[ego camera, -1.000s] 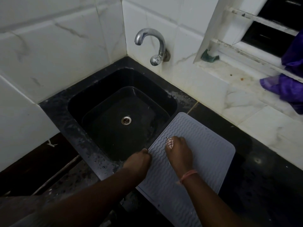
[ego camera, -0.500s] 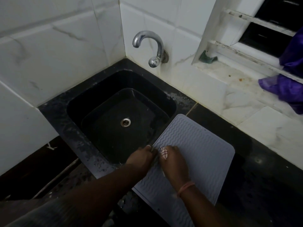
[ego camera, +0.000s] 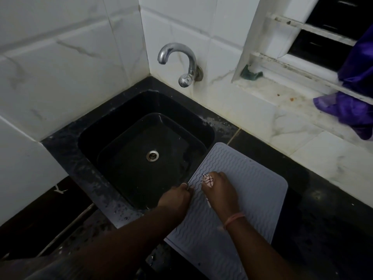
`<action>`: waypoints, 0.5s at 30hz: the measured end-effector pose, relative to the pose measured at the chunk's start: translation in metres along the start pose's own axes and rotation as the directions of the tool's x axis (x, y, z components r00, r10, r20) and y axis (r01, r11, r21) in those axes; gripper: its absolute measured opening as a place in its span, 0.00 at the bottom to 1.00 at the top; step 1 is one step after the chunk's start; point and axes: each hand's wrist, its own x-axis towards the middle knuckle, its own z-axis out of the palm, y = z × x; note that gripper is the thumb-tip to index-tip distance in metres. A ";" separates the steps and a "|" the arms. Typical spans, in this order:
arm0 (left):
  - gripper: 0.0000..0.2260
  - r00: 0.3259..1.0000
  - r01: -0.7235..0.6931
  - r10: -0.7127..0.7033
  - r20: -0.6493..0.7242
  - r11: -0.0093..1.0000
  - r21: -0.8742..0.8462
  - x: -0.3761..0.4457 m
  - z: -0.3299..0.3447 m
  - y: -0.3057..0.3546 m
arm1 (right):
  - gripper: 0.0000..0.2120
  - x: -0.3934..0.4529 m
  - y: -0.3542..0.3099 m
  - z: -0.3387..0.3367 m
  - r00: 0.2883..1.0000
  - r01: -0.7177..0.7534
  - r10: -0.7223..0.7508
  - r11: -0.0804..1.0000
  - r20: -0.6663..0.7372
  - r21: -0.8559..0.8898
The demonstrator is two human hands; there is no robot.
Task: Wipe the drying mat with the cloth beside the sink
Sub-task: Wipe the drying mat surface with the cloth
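The grey drying mat point(ego camera: 246, 190), with its wavy ridges, lay flat on the black counter point(ego camera: 314, 215) just to the right of the black sink point(ego camera: 113, 126), and its left edge reached the rim of the basin. The right hand point(ego camera: 220, 191) rested on the left part of the mat, with the fingers curled down around a small pale cloth point(ego camera: 207, 179) that had a dark line pattern; only a little of the cloth showed beyond the fingers, and it was pressed against the ridges. A thin orange band point(ego camera: 234, 217) sat on the right wrist. The left hand point(ego camera: 175, 198) was at the left edge of the mat, close to the right hand, with its fingers bent on that edge; I could not tell for sure if it pinched the edge or only pushed it down. A ring point(ego camera: 184, 184) was seen on one finger of this hand. In the bottom of the sink there was a round metal drain point(ego camera: 152, 155). A chrome tap point(ego camera: 181, 63) came out of the white tiled wall point(ego camera: 60, 67) above the back of the basin. On the stained window ledge point(ego camera: 282, 98) to the right lay a small green thing point(ego camera: 251, 73) near the frame, and a purple fabric point(ego camera: 347, 110) hung down at the far right.
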 end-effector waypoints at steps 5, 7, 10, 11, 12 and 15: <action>0.43 0.998 0.037 -0.036 0.054 0.999 -0.031 0.013 -0.012 0.007 | 0.11 -0.005 0.003 0.002 1.000 -0.005 0.010 0.989 -0.029 0.151; 0.44 0.995 0.059 -0.057 0.082 0.998 -0.031 0.018 -0.013 0.007 | 0.11 -0.005 0.003 -0.001 0.999 -0.022 0.026 0.980 -0.019 0.199; 0.44 0.991 0.085 -0.083 0.107 0.996 -0.022 0.022 -0.012 0.009 | 0.07 -0.006 0.004 0.001 1.000 -0.013 0.014 0.988 -0.005 0.154; 0.45 0.990 0.088 -0.086 0.109 0.996 -0.019 0.022 -0.012 0.010 | 0.06 -0.008 0.004 0.002 1.000 -0.002 0.000 0.991 0.015 0.131; 0.46 0.990 0.089 -0.086 0.111 0.996 -0.018 0.022 -0.012 0.010 | 0.06 -0.010 0.005 0.005 0.999 0.011 -0.016 0.994 0.043 0.110; 0.44 0.988 0.093 -0.089 0.127 0.995 -0.028 0.023 -0.012 0.010 | 0.04 -0.016 0.006 0.011 0.993 0.041 -0.046 0.998 0.108 0.046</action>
